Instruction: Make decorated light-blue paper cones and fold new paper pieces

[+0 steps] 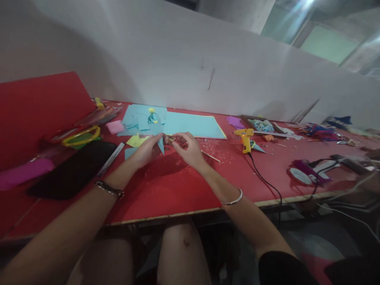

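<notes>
My left hand [147,152] is closed on a pointed piece of blue paper [161,146], which tips downward between the fingers. Close beside it, my right hand [190,151] has its thumb and fingertips pinched together near the paper. Something small and yellowish shows at those fingertips, too blurred to name. Behind my hands lie large light-blue sheets [192,124]. On the sheets at left stands a curled blue paper shape [152,117] with yellow bits. A yellow paper piece [135,140] lies next to my left hand. A thin wooden stick [211,156] rests right of my right hand.
A yellow glue gun [245,139] with a black cord stands at right. Beyond it sit a tray of paper scraps [261,126] and a purple device [310,172]. A black flat slab [77,170] and a pink pouch [26,173] lie left. A white wall rises behind the red table.
</notes>
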Demonstrator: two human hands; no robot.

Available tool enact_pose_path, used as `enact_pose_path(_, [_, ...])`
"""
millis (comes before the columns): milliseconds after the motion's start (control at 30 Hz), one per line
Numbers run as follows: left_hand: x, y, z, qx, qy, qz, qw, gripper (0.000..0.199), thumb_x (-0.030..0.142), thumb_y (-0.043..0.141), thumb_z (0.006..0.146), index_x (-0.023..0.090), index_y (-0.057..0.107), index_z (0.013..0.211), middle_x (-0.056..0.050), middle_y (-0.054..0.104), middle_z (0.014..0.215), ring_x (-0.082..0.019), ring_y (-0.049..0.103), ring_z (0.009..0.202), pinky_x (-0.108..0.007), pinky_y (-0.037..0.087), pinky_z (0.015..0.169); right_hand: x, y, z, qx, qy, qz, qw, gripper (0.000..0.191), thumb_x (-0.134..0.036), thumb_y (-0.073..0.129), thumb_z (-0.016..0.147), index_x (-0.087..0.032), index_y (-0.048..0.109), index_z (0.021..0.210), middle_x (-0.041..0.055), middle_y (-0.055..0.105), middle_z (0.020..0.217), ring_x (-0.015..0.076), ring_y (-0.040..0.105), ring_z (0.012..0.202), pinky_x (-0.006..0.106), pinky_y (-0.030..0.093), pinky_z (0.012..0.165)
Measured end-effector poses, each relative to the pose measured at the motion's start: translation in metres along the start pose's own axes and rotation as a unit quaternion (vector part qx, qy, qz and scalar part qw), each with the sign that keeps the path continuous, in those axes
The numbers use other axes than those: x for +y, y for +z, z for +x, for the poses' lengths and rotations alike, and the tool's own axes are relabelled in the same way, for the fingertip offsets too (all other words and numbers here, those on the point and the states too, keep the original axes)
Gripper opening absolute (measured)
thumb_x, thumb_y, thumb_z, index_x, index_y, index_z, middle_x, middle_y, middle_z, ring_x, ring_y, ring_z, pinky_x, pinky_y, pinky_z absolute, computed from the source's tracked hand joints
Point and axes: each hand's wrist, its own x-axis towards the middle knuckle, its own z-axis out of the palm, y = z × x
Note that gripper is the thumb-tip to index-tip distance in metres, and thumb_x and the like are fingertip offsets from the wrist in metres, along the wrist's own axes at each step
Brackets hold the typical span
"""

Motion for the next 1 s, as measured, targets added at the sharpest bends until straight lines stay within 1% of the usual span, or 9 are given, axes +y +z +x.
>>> enact_pose_path(67, [-0.001,-0.001,0.0,0.004,-0.004,-0.002,1.0,0.025,0.039,0.051,0.071,0.017,0.05,0.06,-0.003,0.061,0.072,-0.019,0.056,0.084,-0.033,0.042,0.083,0.001,0.001,0.0,-0.005,0.005,0.0,1.0,0.015,-0.025,0.058,0.071,-0.021,0.058,0.086,0.001,0.056,0.079,0.0094,0.051,0.063,0.023,0.046,0.057])
enact_pose_path(233, [-0.001,0.002,-0.001,-0.005,-0.023,-0.019,1.0,0.024,0.037,0.05,0.072,0.016,0.052,0.061,-0.005,0.063,0.075,-0.022,0.056,0.088,-0.036,0.043,0.083,-0.002,-0.003,0.0,0.007,-0.001,0.004,1.0,0.007,-0.021,0.058,0.072,-0.021,0.061,0.078,0.0002,0.058,0.074,0.0102,0.053,0.067,0.023,0.046,0.059])
enact_pose_path(333, [0.002,0.005,-0.001,0.015,-0.03,-0.037,0.999,0.025,0.034,0.046,0.076,0.015,0.052,0.06,-0.006,0.063,0.075,-0.022,0.056,0.09,-0.037,0.042,0.084,-0.004,-0.006,0.001,-0.006,-0.012,-0.009,1.0,0.011,-0.017,0.058,0.072,-0.021,0.061,0.082,0.0002,0.057,0.075,0.0097,0.053,0.066,0.022,0.046,0.059])
enact_pose_path(433, [0.006,0.007,-0.001,0.03,-0.032,-0.056,0.997,0.026,0.031,0.043,0.079,0.016,0.052,0.059,-0.006,0.062,0.074,-0.021,0.056,0.09,-0.037,0.041,0.086,-0.002,-0.007,0.001,-0.008,-0.03,-0.023,0.999,0.012,-0.017,0.058,0.073,-0.022,0.062,0.083,0.0003,0.054,0.076,0.0093,0.052,0.065,0.022,0.045,0.058])
enact_pose_path(633, [0.006,0.007,-0.002,0.009,-0.036,-0.061,0.997,0.028,0.031,0.043,0.08,0.015,0.053,0.059,-0.005,0.062,0.076,-0.02,0.056,0.092,-0.039,0.039,0.09,0.001,-0.006,0.001,0.017,-0.053,-0.056,0.997,0.007,-0.024,0.056,0.076,-0.024,0.063,0.079,-0.0004,0.05,0.072,0.0107,0.05,0.065,0.024,0.043,0.058])
enact_pose_path(867, [-0.004,0.0,-0.001,-0.042,-0.044,-0.085,0.995,0.022,0.034,0.057,0.071,0.013,0.059,0.063,-0.005,0.063,0.076,-0.02,0.057,0.088,-0.035,0.042,0.085,-0.001,-0.007,0.001,0.016,-0.059,-0.073,0.995,0.009,-0.02,0.053,0.078,-0.021,0.062,0.079,-0.0006,0.049,0.072,0.0102,0.049,0.067,0.023,0.042,0.061])
enact_pose_path(1000, [-0.008,-0.004,0.001,-0.048,-0.047,-0.104,0.992,0.02,0.029,0.053,0.074,0.013,0.061,0.066,-0.006,0.063,0.071,-0.02,0.058,0.087,-0.032,0.042,0.083,-0.003,-0.007,0.0,0.005,-0.056,-0.07,0.996,0.007,-0.019,0.052,0.078,-0.02,0.059,0.076,-0.0007,0.049,0.073,0.0098,0.049,0.068,0.023,0.041,0.062])
